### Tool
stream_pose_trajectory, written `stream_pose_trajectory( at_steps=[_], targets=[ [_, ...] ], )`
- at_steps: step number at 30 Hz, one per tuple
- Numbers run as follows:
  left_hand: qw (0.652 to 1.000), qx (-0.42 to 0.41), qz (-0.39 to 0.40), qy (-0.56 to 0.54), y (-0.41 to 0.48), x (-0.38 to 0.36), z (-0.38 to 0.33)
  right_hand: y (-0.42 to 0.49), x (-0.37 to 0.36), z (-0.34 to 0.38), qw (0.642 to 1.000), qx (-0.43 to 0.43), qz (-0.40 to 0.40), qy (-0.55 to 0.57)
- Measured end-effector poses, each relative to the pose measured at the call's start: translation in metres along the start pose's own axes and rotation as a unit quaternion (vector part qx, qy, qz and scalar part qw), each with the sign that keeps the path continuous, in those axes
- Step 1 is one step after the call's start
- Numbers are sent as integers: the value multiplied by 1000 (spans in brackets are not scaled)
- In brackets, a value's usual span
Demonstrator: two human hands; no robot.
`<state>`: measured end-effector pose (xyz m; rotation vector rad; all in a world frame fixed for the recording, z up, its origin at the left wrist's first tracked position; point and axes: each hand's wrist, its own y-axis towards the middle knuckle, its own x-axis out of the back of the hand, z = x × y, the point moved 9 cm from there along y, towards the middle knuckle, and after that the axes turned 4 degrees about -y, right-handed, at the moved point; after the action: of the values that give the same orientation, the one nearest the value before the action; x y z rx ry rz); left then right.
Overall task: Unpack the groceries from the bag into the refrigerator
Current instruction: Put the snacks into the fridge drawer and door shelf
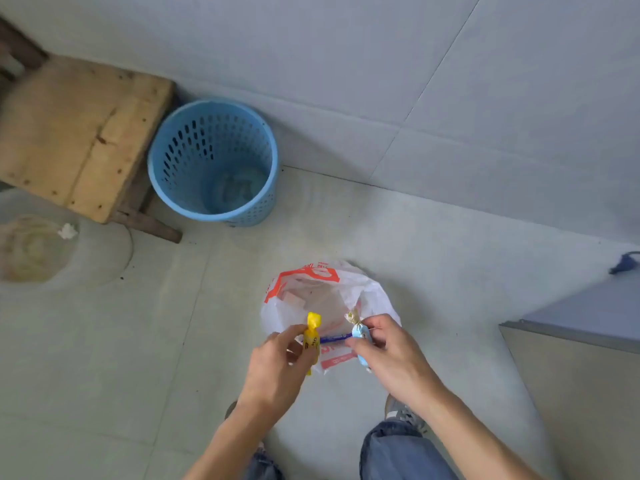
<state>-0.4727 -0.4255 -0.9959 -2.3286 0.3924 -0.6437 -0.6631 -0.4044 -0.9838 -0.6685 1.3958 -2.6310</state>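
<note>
Left hand (pixel 277 362): fingers (pixel 287 336) pinch yellow packet (pixel 311 341), held upright. Right hand (pixel 388 355): fingers (pixel 377 323) pinch light-blue packet (pixel 360 341). Both are over the white plastic bag (pixel 311 292), which lies open on the floor at 6 o'clock. Blue basket (pixel 214 161) at 10 o'clock, beside wooden stool (pixel 79 133). Grey appliance corner (pixel 571 375) at 4 o'clock.

Soft, even daylight; faint shadows; slight overall blur; wide-angle bending at edges.

The tiled floor (pixel 138 341) bears a white bag (pixel 367 292), blue basket (pixel 258 211), wooden stool (pixel 76 133) and perhaps crumpled tissue (pixel 67 231)
</note>
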Motion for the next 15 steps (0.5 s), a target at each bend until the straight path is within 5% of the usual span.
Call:
stream_pose_trajectory(
  at_steps=[5, 15],
  targets=[
    [995, 10, 14, -99, -82, 54, -108, -113, 53, 85, 994, 34, -24, 98],
    [961, -145, 171, -163, -271, 83, -368, -349, 177, 192, 958, 94, -120, 245]
  ],
)
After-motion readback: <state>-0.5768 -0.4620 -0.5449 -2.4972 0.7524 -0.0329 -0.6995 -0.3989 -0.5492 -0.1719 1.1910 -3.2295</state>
